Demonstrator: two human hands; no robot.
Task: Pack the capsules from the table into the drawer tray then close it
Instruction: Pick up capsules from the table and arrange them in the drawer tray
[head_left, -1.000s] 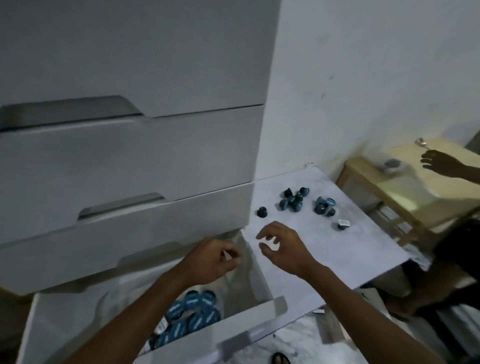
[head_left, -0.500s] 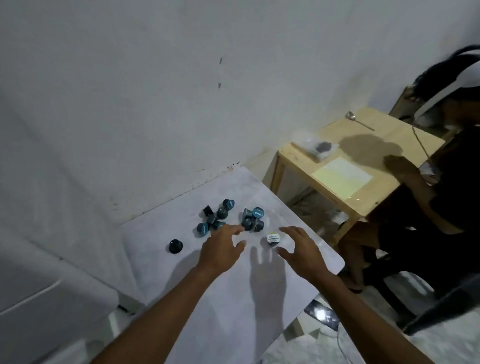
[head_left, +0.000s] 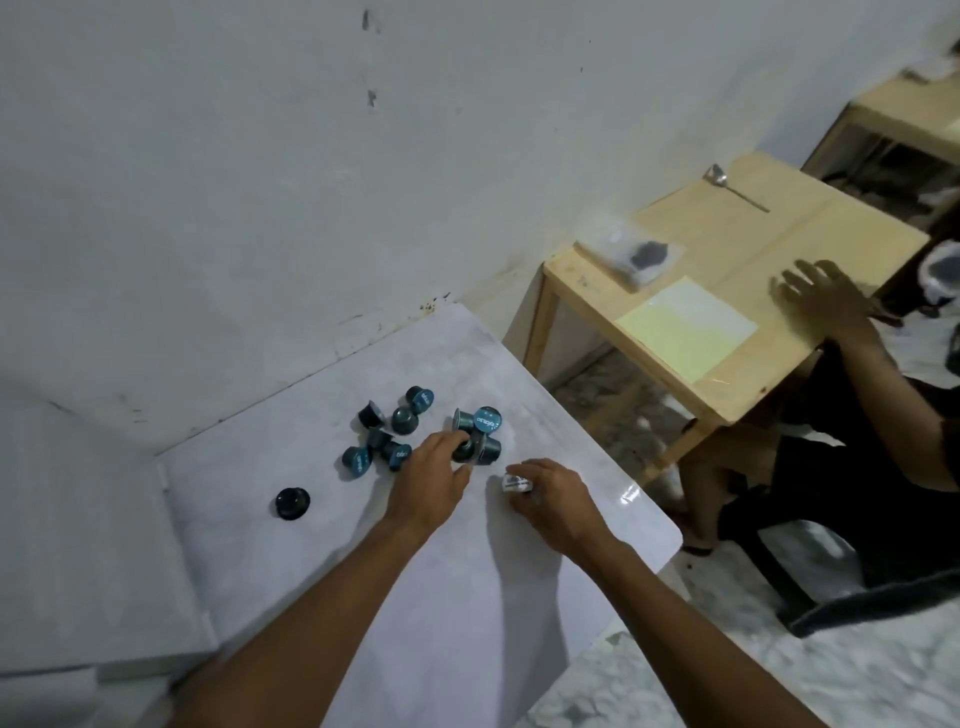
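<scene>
Several blue-lidded dark capsules lie in two clusters on the white table (head_left: 415, 597): a left cluster (head_left: 387, 434) and a right cluster (head_left: 483, 426). One dark capsule (head_left: 292, 502) sits apart, to the left. My left hand (head_left: 431, 480) reaches into the right cluster, its fingertips pinching a dark capsule (head_left: 464, 450) there. My right hand (head_left: 553, 499) curls around a white-lidded capsule (head_left: 517, 483) near the table's right edge. The drawer tray is out of view.
The white cabinet's side (head_left: 78, 545) stands at the left. A wooden table (head_left: 727, 270) at the right carries a yellow sheet, a plastic bag and a metal spoon. Another person sits there, one hand (head_left: 826, 296) over it. The wall is close behind.
My view swung from the open drawer to the table. Both hands moved forward; the left now pinches a capsule in the right cluster and the right closed round the white-lidded one.
</scene>
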